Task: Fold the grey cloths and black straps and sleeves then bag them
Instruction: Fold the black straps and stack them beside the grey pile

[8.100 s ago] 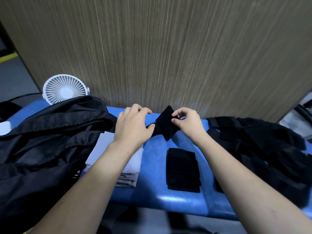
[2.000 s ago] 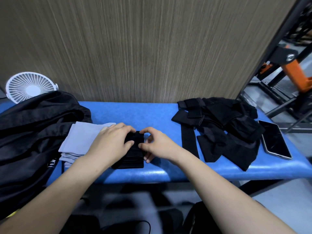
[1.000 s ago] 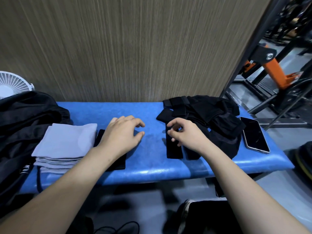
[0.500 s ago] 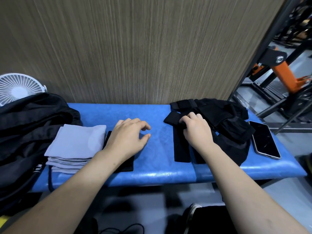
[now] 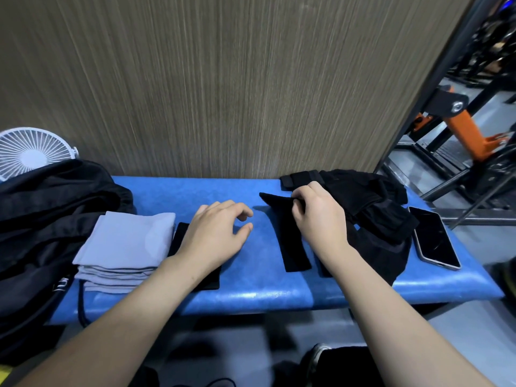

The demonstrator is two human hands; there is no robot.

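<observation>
Wood-grain panelling backs a blue padded bench (image 5: 251, 297) (gym frames at two o'clock). Right hand (image 5: 318, 216) pinches a black strap (image 5: 290, 241) by the black pile (image 5: 374, 208); left hand (image 5: 215, 233) hovers relaxed, holding nothing, beside folded grey cloths (image 5: 125, 241).

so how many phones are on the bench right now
1. The phone lies face up at the right end of the blue bench, beside the pile of black straps. Another could be hidden under that pile or the black bag.
</observation>
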